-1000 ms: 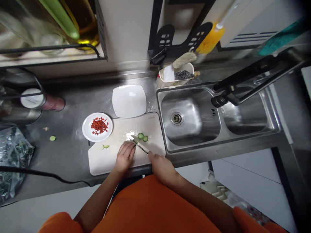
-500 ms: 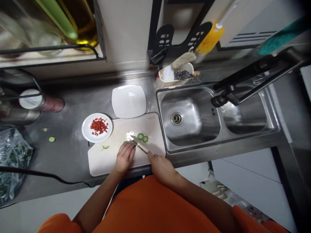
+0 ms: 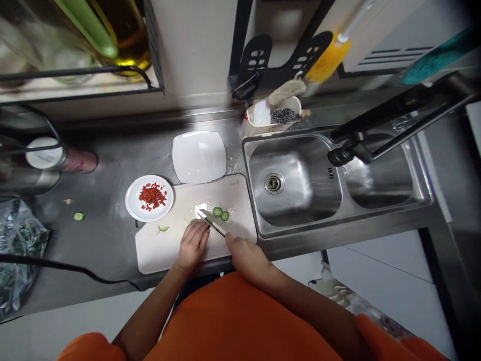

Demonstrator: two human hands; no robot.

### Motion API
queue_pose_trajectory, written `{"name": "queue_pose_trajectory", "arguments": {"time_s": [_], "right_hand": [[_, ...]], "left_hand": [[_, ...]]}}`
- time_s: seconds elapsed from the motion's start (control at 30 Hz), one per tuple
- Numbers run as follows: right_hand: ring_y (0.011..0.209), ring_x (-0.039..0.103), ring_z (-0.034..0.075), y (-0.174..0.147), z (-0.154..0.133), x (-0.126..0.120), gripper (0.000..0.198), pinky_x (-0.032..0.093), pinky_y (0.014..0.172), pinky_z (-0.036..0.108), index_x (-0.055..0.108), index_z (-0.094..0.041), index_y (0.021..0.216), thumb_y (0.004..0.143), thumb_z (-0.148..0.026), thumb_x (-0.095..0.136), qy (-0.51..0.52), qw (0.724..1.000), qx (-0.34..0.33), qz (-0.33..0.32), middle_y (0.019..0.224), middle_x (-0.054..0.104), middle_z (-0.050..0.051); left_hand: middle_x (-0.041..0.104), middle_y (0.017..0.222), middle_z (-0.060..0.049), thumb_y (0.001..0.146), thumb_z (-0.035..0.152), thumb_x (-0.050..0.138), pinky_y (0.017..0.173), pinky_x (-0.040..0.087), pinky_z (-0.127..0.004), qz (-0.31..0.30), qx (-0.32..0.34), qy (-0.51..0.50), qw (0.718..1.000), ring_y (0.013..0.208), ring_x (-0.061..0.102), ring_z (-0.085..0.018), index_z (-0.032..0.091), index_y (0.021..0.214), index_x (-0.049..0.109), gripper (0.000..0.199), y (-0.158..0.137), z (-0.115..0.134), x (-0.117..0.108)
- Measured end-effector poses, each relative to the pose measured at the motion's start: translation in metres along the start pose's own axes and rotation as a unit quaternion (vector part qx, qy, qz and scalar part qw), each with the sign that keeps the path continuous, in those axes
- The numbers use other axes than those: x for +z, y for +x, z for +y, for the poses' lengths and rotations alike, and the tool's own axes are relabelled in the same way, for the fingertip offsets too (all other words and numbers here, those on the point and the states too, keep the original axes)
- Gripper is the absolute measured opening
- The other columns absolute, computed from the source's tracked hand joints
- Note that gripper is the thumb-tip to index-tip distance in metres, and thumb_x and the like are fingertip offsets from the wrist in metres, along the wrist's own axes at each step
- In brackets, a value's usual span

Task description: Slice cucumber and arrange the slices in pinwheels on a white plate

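My right hand (image 3: 246, 253) is closed round the handle of a knife (image 3: 212, 221), whose blade points up and left over the white cutting board (image 3: 233, 195). Against the blade's left side, my left hand (image 3: 193, 243) has its fingers curled down on a piece of cucumber, nearly all hidden beneath them. Two round cucumber slices (image 3: 221, 213) lie on the board just right of the blade. Thin green offcuts (image 3: 163, 228) rest farther left on it.
A white plate of red berries (image 3: 153, 196) overlaps the board's left corner. Behind the board sits a square white plate (image 3: 200, 156). To the right is a steel sink (image 3: 296, 185) under a black faucet (image 3: 338, 156). A plastic bag of greens (image 3: 20, 250) lies far left.
My right hand and the knife have shifted slightly left and up. My left hand keeps its place, and the slices look the same.
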State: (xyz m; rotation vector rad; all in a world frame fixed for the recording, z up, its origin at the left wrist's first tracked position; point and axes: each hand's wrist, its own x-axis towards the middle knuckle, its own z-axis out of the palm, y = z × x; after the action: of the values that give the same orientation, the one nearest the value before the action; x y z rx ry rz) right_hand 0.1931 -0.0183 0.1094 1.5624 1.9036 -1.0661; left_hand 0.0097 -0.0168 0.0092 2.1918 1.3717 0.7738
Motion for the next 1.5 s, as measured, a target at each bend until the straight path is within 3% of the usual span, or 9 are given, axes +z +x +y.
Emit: {"name": "queue_pose_trajectory", "arguments": {"time_s": [0.63, 0.97, 1.07, 1.17, 1.3, 1.37, 1.5], "right_hand": [[0.082, 0.063, 0.018, 0.042, -0.008, 0.015, 0.041, 0.049, 0.07, 0.027, 0.049, -0.014, 0.12, 0.088, -0.006, 0.024, 0.016, 0.999, -0.026, 0.039, 0.088, 0.063, 0.011], [0.084, 0.063, 0.018, 0.04, -0.001, 0.013, 0.038, 0.045, 0.069, 0.026, 0.047, -0.016, 0.122, 0.088, -0.01, 0.032, 0.034, 0.998, 0.001, 0.049, 0.09, 0.065, 0.009], [0.084, 0.063, 0.02, 0.033, 0.008, 0.004, 0.038, 0.044, 0.068, 0.027, 0.045, -0.018, 0.126, 0.09, -0.015, 0.032, 0.047, 0.997, 0.02, 0.049, 0.089, 0.066, 0.008], [0.085, 0.062, 0.021, 0.021, 0.016, -0.004, 0.038, 0.043, 0.069, 0.028, 0.045, -0.019, 0.126, 0.091, -0.017, 0.03, 0.03, 0.997, 0.021, 0.064, 0.093, 0.065, 0.008], [0.083, 0.06, 0.018, 0.007, 0.023, -0.007, 0.034, 0.041, 0.069, 0.027, 0.047, -0.02, 0.122, 0.093, -0.017, 0.03, -0.02, 0.996, -0.01, 0.088, 0.107, 0.058, 0.01], [0.081, 0.059, 0.017, 0.005, 0.027, -0.006, 0.031, 0.041, 0.068, 0.026, 0.048, -0.02, 0.119, 0.093, -0.019, 0.031, -0.036, 0.994, -0.035, 0.101, 0.112, 0.053, 0.011], [0.078, 0.057, 0.016, 0.005, 0.033, -0.001, 0.026, 0.039, 0.065, 0.026, 0.051, -0.02, 0.112, 0.094, -0.021, 0.032, -0.071, 0.987, -0.06, 0.129, 0.113, 0.05, 0.01]], "left_hand": [[0.067, 0.103, -0.009, 0.087, 0.014, 0.051, 0.094, 0.049, -0.042, -0.002, -0.01, -0.012, 1.0, 0.101, 0.06, -0.021, 0.017, 0.108, 0.06, 0.023, 0.0, 0.0, 0.0], [0.063, 0.112, -0.01, 0.089, 0.021, 0.049, 0.098, 0.046, -0.041, -0.042, -0.039, -0.001, 0.998, 0.11, 0.055, -0.021, 0.018, 0.115, 0.057, 0.027, -0.006, 0.0, 0.0], [0.062, 0.115, -0.01, 0.089, 0.023, 0.048, 0.098, 0.045, -0.039, -0.021, -0.083, 0.006, 0.996, 0.111, 0.055, -0.021, 0.019, 0.115, 0.057, 0.028, -0.014, 0.0, -0.011], [0.063, 0.113, -0.01, 0.088, 0.028, 0.051, 0.094, 0.047, -0.039, 0.046, -0.164, 0.047, 0.984, 0.106, 0.058, -0.022, 0.019, 0.117, 0.056, 0.031, -0.028, -0.01, -0.033], [0.065, 0.106, -0.01, 0.083, 0.033, 0.056, 0.087, 0.048, -0.039, 0.14, -0.302, 0.149, 0.931, 0.095, 0.061, -0.023, 0.019, 0.115, 0.058, 0.035, -0.046, -0.04, -0.063], [0.065, 0.101, -0.011, 0.083, 0.032, 0.055, 0.085, 0.048, -0.041, 0.153, -0.349, 0.18, 0.907, 0.093, 0.061, -0.024, 0.017, 0.114, 0.059, 0.035, -0.051, -0.054, -0.071], [0.064, 0.102, -0.012, 0.082, 0.03, 0.053, 0.089, 0.045, -0.043, 0.147, -0.363, 0.182, 0.902, 0.099, 0.058, -0.027, 0.014, 0.113, 0.058, 0.036, -0.052, -0.068, -0.074]]}}
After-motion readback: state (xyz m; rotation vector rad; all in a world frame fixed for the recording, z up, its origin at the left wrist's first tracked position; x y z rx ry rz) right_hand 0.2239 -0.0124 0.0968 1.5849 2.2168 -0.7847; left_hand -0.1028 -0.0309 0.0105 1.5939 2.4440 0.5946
